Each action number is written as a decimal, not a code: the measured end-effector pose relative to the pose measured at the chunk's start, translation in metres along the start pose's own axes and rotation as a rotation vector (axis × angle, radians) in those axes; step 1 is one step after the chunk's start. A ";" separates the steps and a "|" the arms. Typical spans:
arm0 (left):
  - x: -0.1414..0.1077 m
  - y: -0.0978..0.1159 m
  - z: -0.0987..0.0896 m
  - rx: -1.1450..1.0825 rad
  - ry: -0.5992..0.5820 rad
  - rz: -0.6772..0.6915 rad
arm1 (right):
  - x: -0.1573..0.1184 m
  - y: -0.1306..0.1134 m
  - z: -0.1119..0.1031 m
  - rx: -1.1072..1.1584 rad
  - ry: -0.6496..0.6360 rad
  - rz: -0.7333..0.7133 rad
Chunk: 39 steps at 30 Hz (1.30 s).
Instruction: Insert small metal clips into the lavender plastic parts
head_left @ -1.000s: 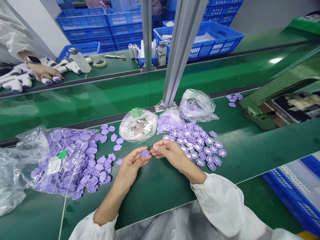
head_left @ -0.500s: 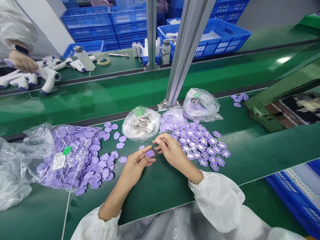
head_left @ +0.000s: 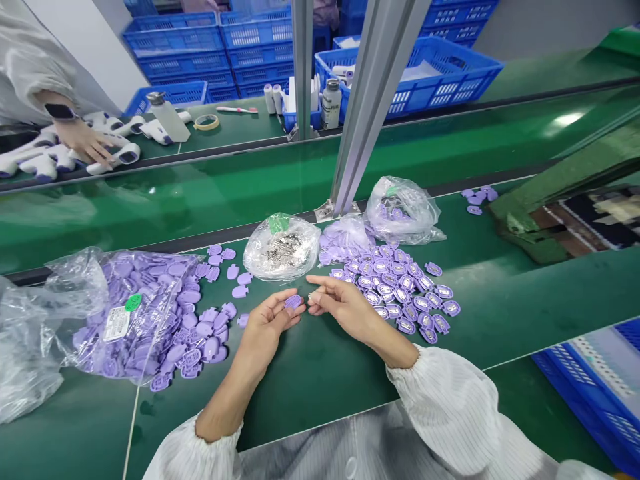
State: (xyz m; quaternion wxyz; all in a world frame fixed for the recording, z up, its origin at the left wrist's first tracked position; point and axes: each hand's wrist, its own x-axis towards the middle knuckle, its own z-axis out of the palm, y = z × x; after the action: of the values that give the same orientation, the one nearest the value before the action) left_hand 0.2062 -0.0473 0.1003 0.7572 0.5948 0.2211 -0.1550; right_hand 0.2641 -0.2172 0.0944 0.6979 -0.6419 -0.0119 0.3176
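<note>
My left hand holds a purple plastic cover between thumb and fingers, its ribbed inner face turned up. Close to its right, my right hand pinches a small metal piece, mostly hidden by the fingertips. The two hands are slightly apart. Beyond them lies a clear bag of small metal pieces. Loose purple covers spill from a large plastic bag on the left. To the right spreads a pile of purple covers with metal pieces set in them.
Behind the pile sits another clear bag with purple covers. A metal post rises at the bench's back edge. At right stands a green machine. Across the divider, a co-worker's hand rests on white handheld devices.
My left hand has drawn slightly left with the purple cover. My right hand's fingers have closed, and a small metal piece now shows at their tips. The co-worker's hand has moved right.
</note>
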 end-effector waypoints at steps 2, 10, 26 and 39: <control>-0.001 0.000 0.000 0.004 0.000 -0.002 | 0.002 0.001 0.002 0.100 0.014 0.054; -0.002 0.001 0.004 0.036 0.009 -0.009 | 0.002 0.003 0.008 0.152 0.047 0.042; -0.002 -0.001 0.003 0.183 -0.039 0.044 | 0.000 0.002 0.007 0.014 0.016 -0.003; -0.007 -0.005 -0.002 0.187 -0.093 0.112 | 0.001 -0.012 0.000 -0.142 -0.045 0.048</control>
State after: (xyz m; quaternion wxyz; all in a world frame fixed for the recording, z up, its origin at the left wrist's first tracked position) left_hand 0.1969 -0.0466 0.0995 0.7153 0.6664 0.1365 -0.1599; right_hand 0.2696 -0.2167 0.1050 0.6422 -0.6828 -0.0346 0.3468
